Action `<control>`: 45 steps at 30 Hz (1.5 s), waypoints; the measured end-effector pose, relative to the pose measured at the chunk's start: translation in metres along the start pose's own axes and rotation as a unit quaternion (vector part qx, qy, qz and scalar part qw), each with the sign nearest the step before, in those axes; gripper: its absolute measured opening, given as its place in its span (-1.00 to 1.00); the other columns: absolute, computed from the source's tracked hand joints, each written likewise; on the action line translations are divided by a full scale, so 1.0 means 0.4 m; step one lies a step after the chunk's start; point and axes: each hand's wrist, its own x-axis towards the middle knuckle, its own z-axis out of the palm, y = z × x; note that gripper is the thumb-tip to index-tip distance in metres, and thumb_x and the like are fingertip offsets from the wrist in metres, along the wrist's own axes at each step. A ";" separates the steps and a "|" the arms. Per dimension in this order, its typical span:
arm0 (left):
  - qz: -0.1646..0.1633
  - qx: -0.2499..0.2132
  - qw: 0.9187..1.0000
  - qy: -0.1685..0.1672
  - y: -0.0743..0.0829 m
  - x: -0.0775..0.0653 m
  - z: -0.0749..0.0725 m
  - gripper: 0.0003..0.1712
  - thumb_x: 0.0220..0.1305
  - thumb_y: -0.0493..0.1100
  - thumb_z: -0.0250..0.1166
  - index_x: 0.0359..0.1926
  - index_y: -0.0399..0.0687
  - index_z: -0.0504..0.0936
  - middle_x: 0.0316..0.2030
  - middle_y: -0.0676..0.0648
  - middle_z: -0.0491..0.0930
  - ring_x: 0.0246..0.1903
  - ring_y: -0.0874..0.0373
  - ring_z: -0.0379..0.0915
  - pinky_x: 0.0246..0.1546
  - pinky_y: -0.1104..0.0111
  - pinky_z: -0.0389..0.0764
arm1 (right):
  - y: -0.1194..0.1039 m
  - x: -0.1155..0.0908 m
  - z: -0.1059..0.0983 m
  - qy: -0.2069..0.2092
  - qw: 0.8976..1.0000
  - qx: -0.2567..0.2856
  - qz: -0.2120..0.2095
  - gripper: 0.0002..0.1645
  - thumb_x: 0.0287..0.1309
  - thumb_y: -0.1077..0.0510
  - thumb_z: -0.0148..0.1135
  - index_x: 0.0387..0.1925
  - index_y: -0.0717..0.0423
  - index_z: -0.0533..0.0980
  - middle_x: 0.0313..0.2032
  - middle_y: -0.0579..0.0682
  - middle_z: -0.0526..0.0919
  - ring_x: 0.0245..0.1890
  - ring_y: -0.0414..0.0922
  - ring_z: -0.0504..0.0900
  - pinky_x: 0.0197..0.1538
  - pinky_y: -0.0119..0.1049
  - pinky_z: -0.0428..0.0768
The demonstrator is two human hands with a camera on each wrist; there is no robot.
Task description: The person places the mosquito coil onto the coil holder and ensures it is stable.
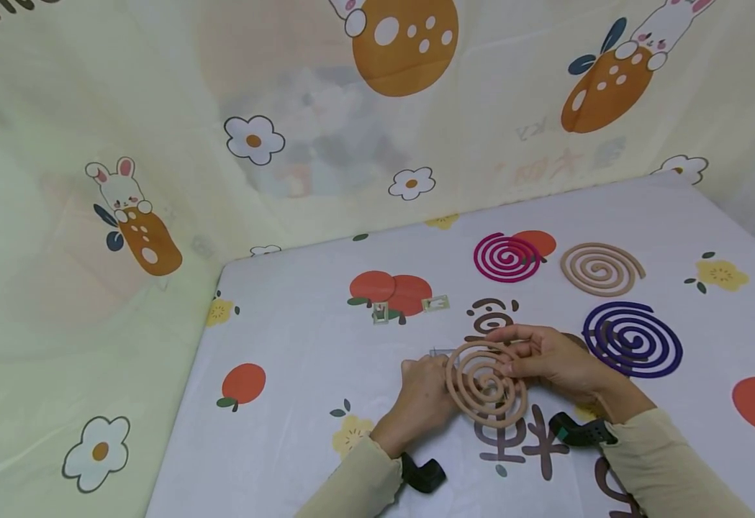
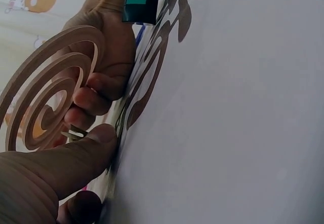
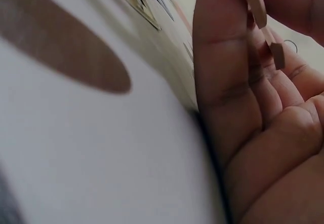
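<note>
A tan mosquito coil (image 1: pixel 463 383) is held up at a tilt between the two hands. My right hand (image 1: pixel 561 363) grips its right side, thumb in front and fingers behind. My left hand (image 1: pixel 424 392) is at its left edge, fingers curled and partly hidden by the coil. In the left wrist view, a small metal coil stand (image 2: pixel 76 133) shows at the left thumb, close to the right fingertips; the left hand seems to pinch it, though the coil and thumb cover most of it. The right wrist view shows the right fingers (image 3: pixel 223 72) round the coil.
A pink coil (image 1: pixel 507 257), another tan coil (image 1: pixel 600 269) and a dark blue coil (image 1: pixel 633 339) lie flat to the right. Two small metal stands, one (image 1: pixel 381 312) left of the other (image 1: pixel 435 303), lie farther back. A printed curtain (image 1: pixel 325 216) hangs behind the table.
</note>
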 end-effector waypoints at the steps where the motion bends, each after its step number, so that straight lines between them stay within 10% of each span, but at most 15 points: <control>1: 0.000 -0.001 1.000 0.000 0.000 0.001 -0.001 -0.70 0.40 0.11 0.34 -0.44 0.16 0.77 -0.52 0.21 0.57 -0.42 0.31 0.49 -0.31 0.37 0.17 | 0.001 0.001 0.000 -0.004 1.000 0.000 0.000 -0.47 0.36 0.45 0.20 0.32 0.33 0.35 -0.18 0.07 0.79 -0.25 -0.15 0.77 -0.18 -0.29 0.75; 37: -0.026 -0.024 0.999 -0.017 0.000 0.010 0.005 -0.65 0.46 0.14 0.28 -0.42 0.09 0.71 -0.53 0.20 0.57 -0.44 0.31 0.43 -0.32 0.34 0.15 | -0.017 0.002 0.027 0.064 0.993 -0.093 0.047 -0.29 0.29 0.35 0.34 0.36 0.51 0.26 -0.26 0.07 0.77 -0.34 -0.16 0.74 -0.24 -0.31 0.72; 45: 0.037 -0.012 0.998 -0.052 -0.028 -0.022 -0.027 -0.73 0.40 0.10 0.38 -0.03 0.14 0.84 -0.28 0.13 0.62 -0.26 0.30 0.43 -0.21 0.41 0.24 | -0.006 0.005 0.022 0.043 0.995 -0.082 0.023 -0.33 0.33 0.37 0.30 0.34 0.55 0.24 -0.24 0.03 0.79 -0.30 -0.19 0.74 -0.24 -0.34 0.72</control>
